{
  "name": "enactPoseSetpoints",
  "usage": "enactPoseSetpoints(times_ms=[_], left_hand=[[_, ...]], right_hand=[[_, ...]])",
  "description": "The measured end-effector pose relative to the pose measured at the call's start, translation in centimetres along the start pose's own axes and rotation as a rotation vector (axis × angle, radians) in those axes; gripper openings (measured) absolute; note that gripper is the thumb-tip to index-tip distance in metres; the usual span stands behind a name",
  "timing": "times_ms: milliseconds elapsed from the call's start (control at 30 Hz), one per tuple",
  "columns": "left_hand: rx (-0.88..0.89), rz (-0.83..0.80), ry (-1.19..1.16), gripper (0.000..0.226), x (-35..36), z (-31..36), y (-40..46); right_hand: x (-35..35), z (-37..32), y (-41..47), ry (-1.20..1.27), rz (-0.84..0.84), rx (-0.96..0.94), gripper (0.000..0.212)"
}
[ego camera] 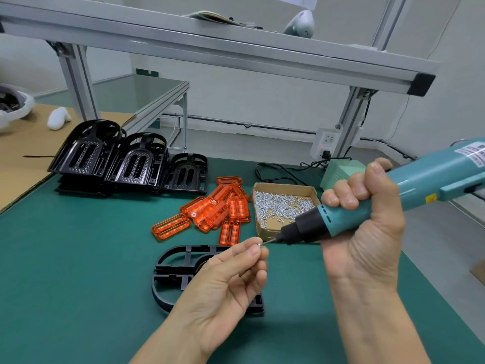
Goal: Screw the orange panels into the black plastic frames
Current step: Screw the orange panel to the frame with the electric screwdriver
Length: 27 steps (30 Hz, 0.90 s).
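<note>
My right hand (367, 214) grips a teal electric screwdriver (372, 203), its bit pointing left and down. My left hand (231, 282) pinches a small silver screw (259, 244) right at the bit's tip. Under the left hand a black plastic frame (170, 274) lies flat on the green mat, partly hidden by the palm. A loose pile of orange panels (215, 211) lies behind it. A cardboard box of screws (283, 206) stands beside the pile, under the screwdriver's nose.
Stacks of black frames (131, 164) stand at the back left of the green mat (78, 258). A green power unit (341, 174) and black cables (275, 172) sit behind the box. An aluminium shelf beam (236, 48) crosses overhead. Cardboard sheet (21, 158) lies at left.
</note>
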<state>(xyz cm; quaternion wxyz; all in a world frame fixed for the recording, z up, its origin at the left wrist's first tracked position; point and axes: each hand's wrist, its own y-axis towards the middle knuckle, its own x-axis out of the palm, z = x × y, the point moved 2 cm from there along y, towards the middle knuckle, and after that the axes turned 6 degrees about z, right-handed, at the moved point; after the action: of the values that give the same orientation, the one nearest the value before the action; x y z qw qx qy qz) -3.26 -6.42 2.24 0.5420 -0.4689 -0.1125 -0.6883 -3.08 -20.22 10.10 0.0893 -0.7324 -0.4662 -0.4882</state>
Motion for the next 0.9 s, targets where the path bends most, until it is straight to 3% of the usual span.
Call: enactPoseSetpoints(times_ms=[133,333,633,700,767,833,900], left_hand=[[0.123,0.042,0.077,0.017,-0.2,-0.2,0.1],[0.497,0.106,0.380,0.022,-0.3,0.2,0.3],[0.459,0.037,0.507,0.027,-1.3,0.0,0.9],[0.482,0.019,0.682,0.045,-1.9,0.9,0.8],[0.597,0.123,0.987,0.061,-3.3,2.5,0.8],[0.752,0.183,1.327,0.054,-4.3,3.8,0.2],[0.765,0.071,1.637,0.054,-4.8,3.6,0.0]], right_hand=[[0.0,0.1,-0.3,-0.041,-0.026,-0.035,0.011],[-0.2,0.4,-0.7,-0.064,-0.072,-0.097,0.013],[-1.4,1.5,-0.5,-0.066,-0.025,-0.068,0.013],[-1.7,1.8,0.0,-0.061,-0.027,-0.030,0.013],[-2.1,2.0,0.5,-0.086,-0.039,-0.001,0.013],[-2.5,2.3,0.7,-0.151,-0.063,0.012,0.014],[-2.8,3.0,0.8,-0.219,-0.095,0.029,0.016]])
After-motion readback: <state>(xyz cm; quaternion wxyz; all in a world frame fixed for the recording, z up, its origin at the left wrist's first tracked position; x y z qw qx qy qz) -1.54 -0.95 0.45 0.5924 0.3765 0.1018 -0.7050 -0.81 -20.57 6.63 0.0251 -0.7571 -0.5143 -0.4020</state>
